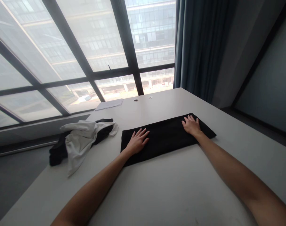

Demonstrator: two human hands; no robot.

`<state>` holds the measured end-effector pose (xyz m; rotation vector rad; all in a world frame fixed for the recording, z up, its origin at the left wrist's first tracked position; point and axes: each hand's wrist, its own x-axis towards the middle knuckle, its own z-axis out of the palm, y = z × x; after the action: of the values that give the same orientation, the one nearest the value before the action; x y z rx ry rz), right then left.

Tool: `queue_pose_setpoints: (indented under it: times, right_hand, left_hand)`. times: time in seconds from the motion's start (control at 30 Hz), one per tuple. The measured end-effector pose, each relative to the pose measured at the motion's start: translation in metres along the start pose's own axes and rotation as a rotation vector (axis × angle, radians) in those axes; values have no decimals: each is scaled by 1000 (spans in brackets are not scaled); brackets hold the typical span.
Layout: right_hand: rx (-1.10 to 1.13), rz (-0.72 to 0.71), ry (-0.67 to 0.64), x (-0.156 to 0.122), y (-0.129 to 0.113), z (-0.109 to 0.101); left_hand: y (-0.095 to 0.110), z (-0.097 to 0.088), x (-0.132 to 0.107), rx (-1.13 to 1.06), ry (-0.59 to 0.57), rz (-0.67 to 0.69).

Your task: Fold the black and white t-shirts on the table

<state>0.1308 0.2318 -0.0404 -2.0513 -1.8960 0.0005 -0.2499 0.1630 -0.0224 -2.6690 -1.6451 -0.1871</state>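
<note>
A black cloth (166, 138), folded into a long flat rectangle, lies slightly slanted across the white table. My left hand (137, 142) rests flat on its left part, fingers spread. Toward the cloth's right end, my right hand (191, 125) lies palm down on it, fingers also apart. Neither hand grips anything. What kind of garment or fabric the black piece is, I cannot tell.
Left of the cloth, a crumpled white cloth (83, 138) lies over dark fabric (58, 152) at the table's left edge. White papers (109, 104) sit at the far edge of the table (161, 185). Windows and a blue curtain (199, 47) stand beyond.
</note>
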Motion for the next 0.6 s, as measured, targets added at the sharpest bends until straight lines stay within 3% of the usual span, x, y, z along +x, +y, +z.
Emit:
queue_pose_setpoints:
  times: [0.1,0.17,0.27,0.33,0.43,0.6]
  right_hand:
    - [57,-77,106,-3,-9,-5]
    - [134,-229,147,-7,-19,-8]
    - [223,-475,87,-15,-36,-9]
    - [212,-538,-19,-19,-44,-6]
    - [140,-456,-135,-22,-48,-1]
    - [86,-315,-129,-20,-44,1]
  left_hand:
    - [1,-1,-1,3,-3,-3]
    - [2,-2,-1,3,-4,-2]
    - [3,-3,-1,2,-6,-4]
    - [3,-3,-1,-1,-7,-5]
    - [4,-3,-1,-8,-5,-2]
    - [4,-3,-1,-15,-2,-2]
